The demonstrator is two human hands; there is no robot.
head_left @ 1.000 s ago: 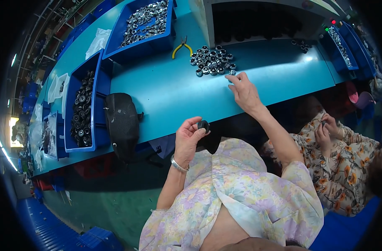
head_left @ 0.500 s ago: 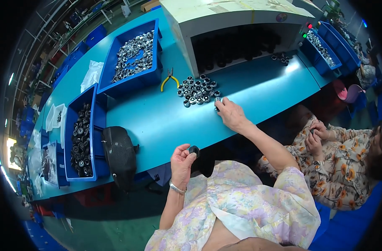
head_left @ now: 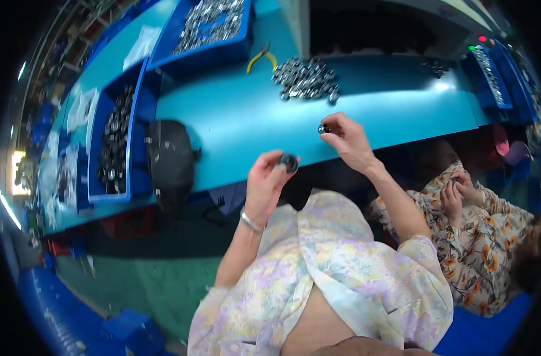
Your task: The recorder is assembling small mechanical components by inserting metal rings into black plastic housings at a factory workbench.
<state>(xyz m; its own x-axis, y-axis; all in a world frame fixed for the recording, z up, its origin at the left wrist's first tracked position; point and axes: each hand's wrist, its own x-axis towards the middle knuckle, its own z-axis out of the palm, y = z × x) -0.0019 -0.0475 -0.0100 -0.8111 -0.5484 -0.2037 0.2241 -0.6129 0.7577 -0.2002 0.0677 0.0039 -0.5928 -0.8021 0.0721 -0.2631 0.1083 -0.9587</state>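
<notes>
Pinched in my left hand (head_left: pixel 267 183) is a round black plastic part (head_left: pixel 289 162), held just off the table's near edge. My right hand (head_left: pixel 350 142) grips a small shiny chrome-and-black round part (head_left: pixel 324 129) between thumb and fingers, above the table. A gap separates the two parts. Beyond my right hand lies a pile of similar small chrome-and-black parts (head_left: pixel 306 79) on the blue-green table (head_left: pixel 235 127). Yellow-handled pliers (head_left: pixel 261 59) lie left of this pile.
Blue bins stand at the left, one with chrome parts (head_left: pixel 210 24), another with black round parts (head_left: pixel 115 139). A black mesh-covered object (head_left: pixel 171 157) sits at the table edge. A white-walled box opening (head_left: pixel 365 29) is at the back. At right, a co-worker's hands (head_left: pixel 457 193) hold something small.
My right hand has lifted a chrome part from beside the pile and drawn it nearer. My left hand has turned slightly with its black part. The view has tilted downward.
</notes>
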